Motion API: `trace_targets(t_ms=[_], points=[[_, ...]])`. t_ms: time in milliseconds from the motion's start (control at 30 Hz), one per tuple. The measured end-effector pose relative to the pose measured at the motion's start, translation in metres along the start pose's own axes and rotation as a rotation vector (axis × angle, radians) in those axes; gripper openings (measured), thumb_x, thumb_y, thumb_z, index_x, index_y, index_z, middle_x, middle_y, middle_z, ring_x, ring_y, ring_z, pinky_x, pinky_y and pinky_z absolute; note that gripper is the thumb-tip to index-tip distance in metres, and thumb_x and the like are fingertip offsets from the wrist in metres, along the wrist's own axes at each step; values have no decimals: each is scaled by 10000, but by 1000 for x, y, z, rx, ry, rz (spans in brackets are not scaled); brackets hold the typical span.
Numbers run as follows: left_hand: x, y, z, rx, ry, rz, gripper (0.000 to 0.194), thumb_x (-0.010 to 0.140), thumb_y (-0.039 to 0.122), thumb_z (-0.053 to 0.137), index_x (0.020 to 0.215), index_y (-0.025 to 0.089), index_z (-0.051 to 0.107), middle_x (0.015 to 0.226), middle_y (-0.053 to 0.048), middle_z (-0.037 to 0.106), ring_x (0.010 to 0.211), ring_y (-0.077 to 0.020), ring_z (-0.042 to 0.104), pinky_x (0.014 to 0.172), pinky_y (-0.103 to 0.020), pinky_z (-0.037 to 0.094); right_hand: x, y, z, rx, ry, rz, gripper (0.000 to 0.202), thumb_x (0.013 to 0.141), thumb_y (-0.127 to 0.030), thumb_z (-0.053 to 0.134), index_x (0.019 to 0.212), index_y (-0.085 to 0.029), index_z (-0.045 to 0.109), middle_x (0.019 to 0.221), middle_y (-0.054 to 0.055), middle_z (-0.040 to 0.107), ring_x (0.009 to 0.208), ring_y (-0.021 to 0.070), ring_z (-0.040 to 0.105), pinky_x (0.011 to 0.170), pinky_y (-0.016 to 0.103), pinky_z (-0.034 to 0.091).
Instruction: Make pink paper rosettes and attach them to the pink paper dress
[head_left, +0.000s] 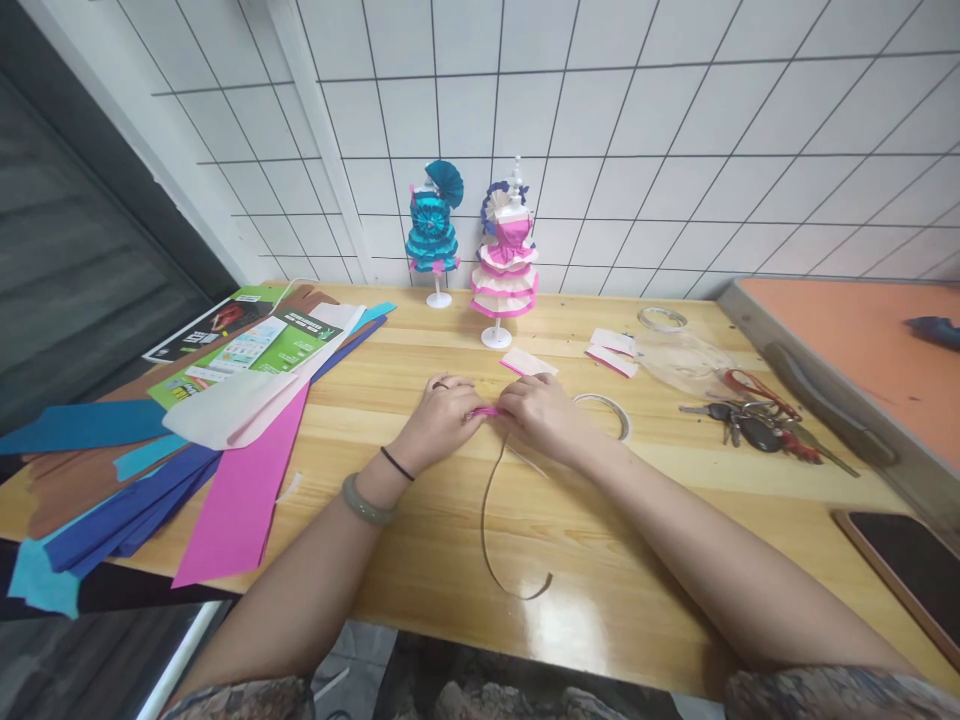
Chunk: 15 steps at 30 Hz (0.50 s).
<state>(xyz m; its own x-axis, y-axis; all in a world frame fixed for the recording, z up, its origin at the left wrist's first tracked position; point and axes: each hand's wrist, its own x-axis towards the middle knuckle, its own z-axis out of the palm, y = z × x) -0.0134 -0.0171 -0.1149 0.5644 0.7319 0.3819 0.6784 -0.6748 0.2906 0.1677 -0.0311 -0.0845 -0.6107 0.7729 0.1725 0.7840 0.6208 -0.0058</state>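
Pinching one pink strip, two hands' fingers closed, two dress forms behind.

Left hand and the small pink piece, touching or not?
Touching. The head view shows fingertips of the left hand closed on the small pink piece.

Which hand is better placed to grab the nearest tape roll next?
Probably the right hand: the tape roll lies just beside its wrist, while the left hand is farther off. Both hold the pink piece.

The pink strip is largely hidden, the phone cut off.
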Motion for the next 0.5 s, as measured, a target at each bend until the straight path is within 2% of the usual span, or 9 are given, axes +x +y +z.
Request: trace_targets(t_ms=[200,400,500], points=[[0,-6,-3,5,-18,-20,179,823,250,485,822,224,662,810,-32,650,854,-162,550,916,-369,325,-2,11,2,64,-19,-9,214,833,-356,526,835,-169,629,805,60,664,837,187,565,735,288,282],[-1,-10,-4,3,-46,-43,179,815,312,510,832,219,661,787,-30,647,840,-165,553,914,-361,319,-3,18,-2,104,-20,-19,267,889,-297,412,792,-179,631,792,63,664,797,171,566,702,275,292],[-2,-11,-4,-13,-64,-36,179,810,328,520,857,224,658,778,-23,648,831,-163,556,927,-367,307,-2,19,-2,113,-20,-28,271,886,-273,411,767,-173,634,776,62,663,772,164,562,694,270,293]])
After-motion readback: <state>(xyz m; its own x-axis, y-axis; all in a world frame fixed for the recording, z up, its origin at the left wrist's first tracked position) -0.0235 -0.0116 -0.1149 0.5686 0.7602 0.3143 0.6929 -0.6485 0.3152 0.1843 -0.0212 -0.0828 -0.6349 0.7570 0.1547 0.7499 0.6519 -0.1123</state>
